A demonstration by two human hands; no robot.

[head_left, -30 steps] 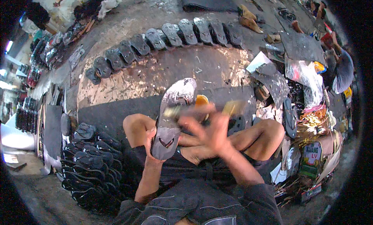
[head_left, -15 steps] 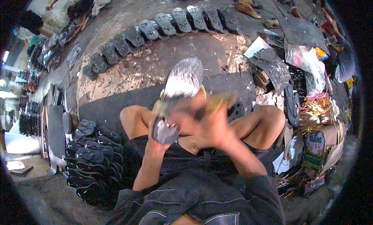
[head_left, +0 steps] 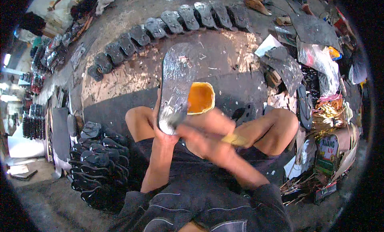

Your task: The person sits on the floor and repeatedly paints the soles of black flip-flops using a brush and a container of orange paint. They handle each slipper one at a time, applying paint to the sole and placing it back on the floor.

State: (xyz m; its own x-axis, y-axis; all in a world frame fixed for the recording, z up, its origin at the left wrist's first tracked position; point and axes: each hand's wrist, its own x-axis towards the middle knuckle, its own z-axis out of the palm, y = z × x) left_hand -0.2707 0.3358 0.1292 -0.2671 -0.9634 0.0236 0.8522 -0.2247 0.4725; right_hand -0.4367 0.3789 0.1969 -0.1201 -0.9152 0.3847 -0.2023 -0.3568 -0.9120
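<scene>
A dark sandal sole (head_left: 176,78), glossy with something wet, stands toe-up and tilted in my left hand (head_left: 165,138), whose fingers wrap round its left edge and heel. My right hand (head_left: 210,142) is smeared by motion at the sole's heel end. It grips a brush (head_left: 236,140); the yellowish handle sticks out to the right, and the bristles are a dark blur against the heel. Just right of the sole sits an open tub (head_left: 201,98) of amber liquid, its rim crusted pale yellow, between my bent legs.
Beyond a dark mat, a curved row of sandal soles (head_left: 172,22) lies on the floor. Stacked black sandals (head_left: 96,162) rise at my left. On the right are scrap sheets (head_left: 282,66), a clear plastic bag (head_left: 320,68), a lone sandal (head_left: 305,108) and an open cut tin (head_left: 330,152).
The sole has swung more upright and turned its wet face fully to view, uncovering the tub. My right hand has come down to the heel end with the brush.
</scene>
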